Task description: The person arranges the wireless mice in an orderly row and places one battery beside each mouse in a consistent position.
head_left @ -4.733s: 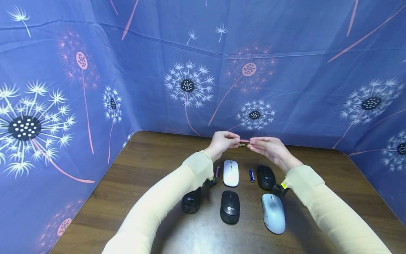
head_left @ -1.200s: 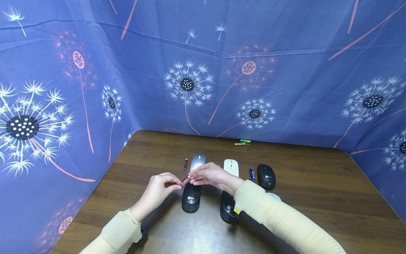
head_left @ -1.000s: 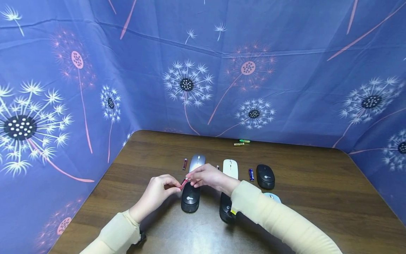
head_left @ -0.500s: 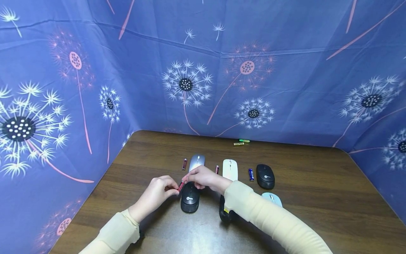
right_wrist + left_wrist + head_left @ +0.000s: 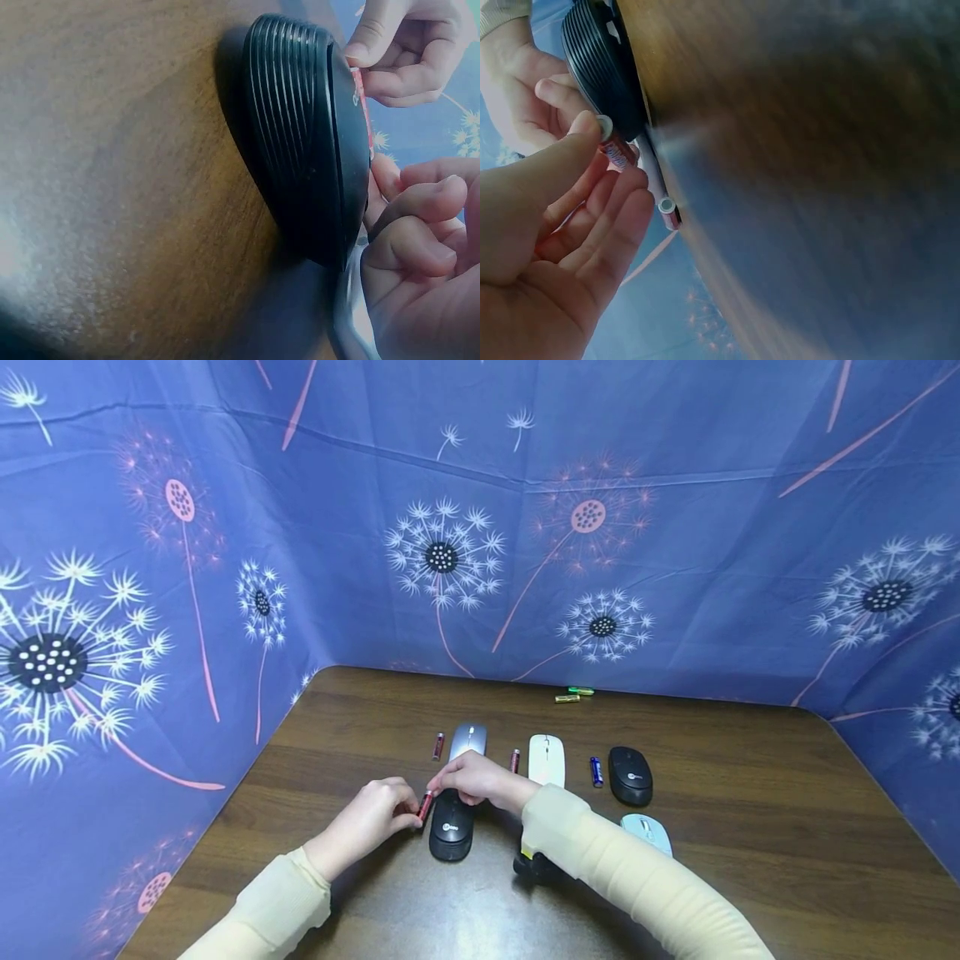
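Note:
In the head view my left hand (image 5: 367, 822) pinches the near end of a red battery (image 5: 425, 807), just left of a black computer mouse (image 5: 451, 832) on the table. From the far side my right hand (image 5: 480, 778) reaches over that mouse, its fingertips at the battery's other end. The left wrist view shows my thumb at the flat end of the battery (image 5: 617, 152). Between both hands, the right wrist view shows the battery (image 5: 364, 112) as a thin red strip along the ribbed black mouse (image 5: 300, 135). My right thumb is partly hidden there.
Behind the black mouse are a grey mouse (image 5: 469, 738) and a red battery (image 5: 438, 746). Rightward lie another red battery (image 5: 514, 761), a white mouse (image 5: 547, 760), a blue battery (image 5: 596, 772), a black mouse (image 5: 630, 775) and a pale blue mouse (image 5: 647, 832). Green (image 5: 581, 691) and gold (image 5: 567, 699) batteries lie behind.
Both hands have come from the table's back to the front left with the red battery. Over the last second they lower it beside the black mouse. My right forearm now covers another black mouse.

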The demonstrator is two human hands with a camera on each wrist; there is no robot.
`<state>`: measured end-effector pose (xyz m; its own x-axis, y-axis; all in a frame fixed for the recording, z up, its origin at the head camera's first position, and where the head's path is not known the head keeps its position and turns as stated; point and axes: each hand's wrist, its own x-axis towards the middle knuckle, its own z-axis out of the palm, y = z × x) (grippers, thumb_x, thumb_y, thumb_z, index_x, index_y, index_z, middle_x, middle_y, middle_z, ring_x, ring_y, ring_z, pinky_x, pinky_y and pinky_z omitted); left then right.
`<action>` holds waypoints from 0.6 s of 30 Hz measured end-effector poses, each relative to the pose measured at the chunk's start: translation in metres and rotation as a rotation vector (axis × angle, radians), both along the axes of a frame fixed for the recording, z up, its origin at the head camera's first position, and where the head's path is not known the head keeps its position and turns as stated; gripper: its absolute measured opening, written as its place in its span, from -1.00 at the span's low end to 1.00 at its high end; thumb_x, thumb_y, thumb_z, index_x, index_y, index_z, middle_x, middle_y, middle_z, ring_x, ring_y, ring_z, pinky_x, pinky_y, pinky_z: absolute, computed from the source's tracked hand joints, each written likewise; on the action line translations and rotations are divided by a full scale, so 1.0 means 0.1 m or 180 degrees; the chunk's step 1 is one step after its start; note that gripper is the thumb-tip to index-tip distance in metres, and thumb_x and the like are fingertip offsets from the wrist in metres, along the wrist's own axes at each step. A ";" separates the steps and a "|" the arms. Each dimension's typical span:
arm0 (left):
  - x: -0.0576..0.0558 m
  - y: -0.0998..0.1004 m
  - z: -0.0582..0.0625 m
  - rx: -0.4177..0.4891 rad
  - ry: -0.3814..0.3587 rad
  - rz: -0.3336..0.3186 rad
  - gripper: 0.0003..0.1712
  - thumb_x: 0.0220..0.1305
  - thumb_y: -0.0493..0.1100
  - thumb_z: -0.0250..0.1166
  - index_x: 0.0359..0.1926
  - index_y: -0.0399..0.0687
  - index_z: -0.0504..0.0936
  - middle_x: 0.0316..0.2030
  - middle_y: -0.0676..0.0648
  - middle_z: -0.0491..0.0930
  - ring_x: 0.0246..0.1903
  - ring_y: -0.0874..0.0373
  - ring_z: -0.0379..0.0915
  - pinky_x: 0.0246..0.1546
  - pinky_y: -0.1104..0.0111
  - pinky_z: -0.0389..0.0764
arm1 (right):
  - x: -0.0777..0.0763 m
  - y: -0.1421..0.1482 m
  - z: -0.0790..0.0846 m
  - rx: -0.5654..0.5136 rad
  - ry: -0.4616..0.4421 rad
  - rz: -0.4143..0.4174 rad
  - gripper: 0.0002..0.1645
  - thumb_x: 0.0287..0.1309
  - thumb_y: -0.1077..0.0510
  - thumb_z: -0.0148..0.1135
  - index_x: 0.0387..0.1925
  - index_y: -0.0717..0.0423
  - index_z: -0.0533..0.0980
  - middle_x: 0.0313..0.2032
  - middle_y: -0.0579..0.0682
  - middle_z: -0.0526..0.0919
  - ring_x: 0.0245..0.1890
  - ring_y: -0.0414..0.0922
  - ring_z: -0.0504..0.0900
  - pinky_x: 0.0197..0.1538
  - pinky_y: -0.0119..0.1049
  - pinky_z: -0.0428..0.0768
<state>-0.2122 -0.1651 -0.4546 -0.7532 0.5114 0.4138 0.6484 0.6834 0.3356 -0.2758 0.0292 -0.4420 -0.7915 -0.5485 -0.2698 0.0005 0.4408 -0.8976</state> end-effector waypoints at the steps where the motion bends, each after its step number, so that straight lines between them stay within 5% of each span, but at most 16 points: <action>1: 0.00 0.00 -0.01 -0.0023 0.0002 -0.0007 -0.80 -0.17 -0.20 0.52 -0.55 -0.06 0.61 -0.55 0.11 0.51 -0.54 0.33 0.41 -0.49 0.52 0.49 | 0.00 -0.01 0.00 0.0005 0.0021 0.0012 -0.76 0.20 0.26 0.09 -0.24 0.23 0.67 -0.36 0.08 0.71 -0.87 -0.33 0.15 -0.76 -0.54 0.09; 9: -0.02 -0.02 -0.01 -0.0353 -0.0030 -0.0123 -0.77 -0.16 -0.18 0.51 -0.59 -0.03 0.56 -0.59 0.11 0.44 -0.58 0.37 0.32 -0.55 0.51 0.42 | 0.00 -0.04 -0.01 0.0104 0.0078 0.0086 -0.75 0.21 0.25 0.09 -0.24 0.25 0.66 -0.38 0.11 0.70 -0.88 -0.35 0.12 -0.76 -0.55 0.10; 18: -0.06 -0.02 -0.03 -0.0554 -0.0044 -0.0189 -0.75 -0.16 -0.17 0.51 -0.62 -0.01 0.54 -0.60 0.11 0.44 -0.61 0.41 0.28 -0.59 0.53 0.38 | -0.02 -0.10 -0.01 0.0332 0.0231 0.0095 -0.80 0.18 0.23 0.15 -0.28 0.21 0.68 -0.79 -0.14 0.38 -0.91 -0.35 0.09 -0.78 -0.54 0.12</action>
<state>-0.2180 -0.1671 -0.4573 -0.7244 0.6182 0.3051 0.6855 0.6924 0.2249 -0.2776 0.0196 -0.4425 -0.7948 -0.5439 -0.2692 -0.0773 0.5307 -0.8441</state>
